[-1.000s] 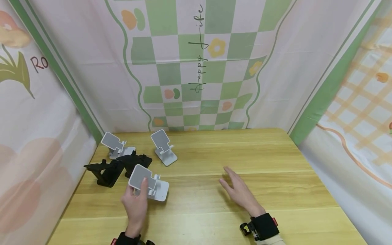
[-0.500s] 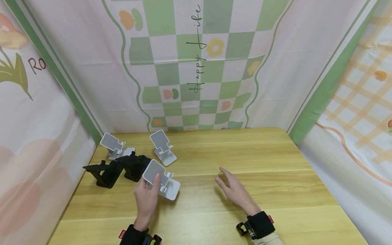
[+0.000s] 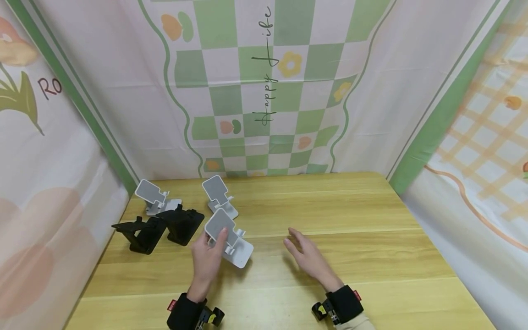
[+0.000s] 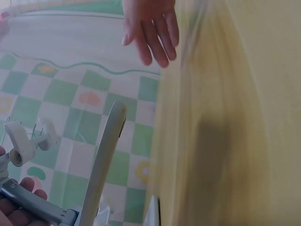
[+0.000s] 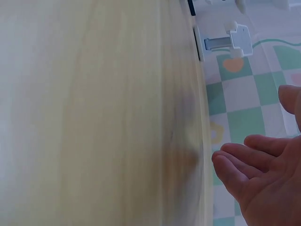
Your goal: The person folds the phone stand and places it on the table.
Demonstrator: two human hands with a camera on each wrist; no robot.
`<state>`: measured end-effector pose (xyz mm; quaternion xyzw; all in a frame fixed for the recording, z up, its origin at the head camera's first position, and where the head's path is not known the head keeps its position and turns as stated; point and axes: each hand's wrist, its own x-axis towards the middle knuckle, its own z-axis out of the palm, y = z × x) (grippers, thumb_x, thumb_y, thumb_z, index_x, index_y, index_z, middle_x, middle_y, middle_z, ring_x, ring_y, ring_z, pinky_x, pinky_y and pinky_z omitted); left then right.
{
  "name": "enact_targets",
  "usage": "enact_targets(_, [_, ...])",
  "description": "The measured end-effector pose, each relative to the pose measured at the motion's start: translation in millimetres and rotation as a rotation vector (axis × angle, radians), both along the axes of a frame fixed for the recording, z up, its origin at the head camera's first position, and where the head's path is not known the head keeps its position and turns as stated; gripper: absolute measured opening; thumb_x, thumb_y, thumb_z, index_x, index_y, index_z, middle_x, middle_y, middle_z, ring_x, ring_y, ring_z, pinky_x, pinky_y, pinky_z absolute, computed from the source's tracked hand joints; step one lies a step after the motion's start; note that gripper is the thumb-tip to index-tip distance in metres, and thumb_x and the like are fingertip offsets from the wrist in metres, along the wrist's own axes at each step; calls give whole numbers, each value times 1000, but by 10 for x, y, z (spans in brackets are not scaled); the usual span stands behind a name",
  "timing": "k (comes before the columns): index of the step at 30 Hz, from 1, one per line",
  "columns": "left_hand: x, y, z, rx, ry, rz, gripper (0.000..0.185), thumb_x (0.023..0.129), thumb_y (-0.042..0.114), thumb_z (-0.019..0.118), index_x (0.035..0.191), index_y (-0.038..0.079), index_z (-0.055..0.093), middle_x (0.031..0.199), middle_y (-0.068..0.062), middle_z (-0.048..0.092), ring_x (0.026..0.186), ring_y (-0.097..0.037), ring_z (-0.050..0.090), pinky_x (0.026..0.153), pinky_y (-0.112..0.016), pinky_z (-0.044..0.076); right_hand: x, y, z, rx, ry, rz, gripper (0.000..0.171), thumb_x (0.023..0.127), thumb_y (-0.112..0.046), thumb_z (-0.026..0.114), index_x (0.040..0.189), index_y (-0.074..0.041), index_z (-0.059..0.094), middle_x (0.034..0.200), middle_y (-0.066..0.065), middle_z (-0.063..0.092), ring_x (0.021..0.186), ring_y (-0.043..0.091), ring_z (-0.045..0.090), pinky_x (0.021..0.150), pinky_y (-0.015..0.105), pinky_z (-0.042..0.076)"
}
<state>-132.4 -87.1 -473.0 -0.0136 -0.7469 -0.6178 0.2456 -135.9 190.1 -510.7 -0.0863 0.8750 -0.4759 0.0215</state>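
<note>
Currently gripping 1 white phone stand (image 3: 231, 240) with left hand (image 3: 208, 259) fingers clamped; right hand (image 3: 307, 259) hovering, fingers apart; 4 stands untouched.

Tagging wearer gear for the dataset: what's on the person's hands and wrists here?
Both hands are bare, no gloves. The left hand has a black wrist strap with a small red tag and a black device with yellow parts clipped to it. The right hand has the same black strap with a red tag and a black-and-yellow device; a cream sleeve shows below it.
</note>
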Motion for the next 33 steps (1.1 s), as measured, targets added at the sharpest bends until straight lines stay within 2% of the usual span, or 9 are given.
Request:
enact_targets(13, [-73, 111, 35, -43, -19, -136, 26, 95, 7, 74, 119, -4, 71, 110, -19, 76, 99, -23, 73, 84, -33, 61, -30, -166, -19, -54, -1, -3, 58, 110, -32, 51, 153, 6, 41, 149, 28, 52, 133, 42, 55, 111, 55, 44])
enact_targets(23, [-129, 169, 34, -91, -28, -247, 29, 96, 12, 74, 121, -2, 71, 111, -18, 76, 100, -30, 74, 86, -40, 61, -26, -238, 16, -123, -73, 48, 58, 111, -34, 46, 152, 7, 41, 146, 28, 54, 130, 43, 57, 107, 55, 49])
enact_targets(28, [-157, 196, 43, -94, -60, -304, 30, 96, 14, 74, 122, -2, 70, 112, -18, 76, 102, -30, 73, 87, -40, 60, -22, -245, 32, -241, -152, 131, 63, 112, -32, 43, 153, 14, 31, 146, 37, 48, 131, 49, 54, 106, 50, 51])
enact_targets(33, [-172, 205, 74, -77, -104, -372, 31, 97, 13, 72, 124, -2, 70, 113, -18, 75, 102, -28, 72, 86, -34, 60, -21, -234, 53, -337, -248, 244, 67, 114, -33, 38, 155, 16, 21, 149, 40, 42, 133, 52, 52, 108, 52, 48])
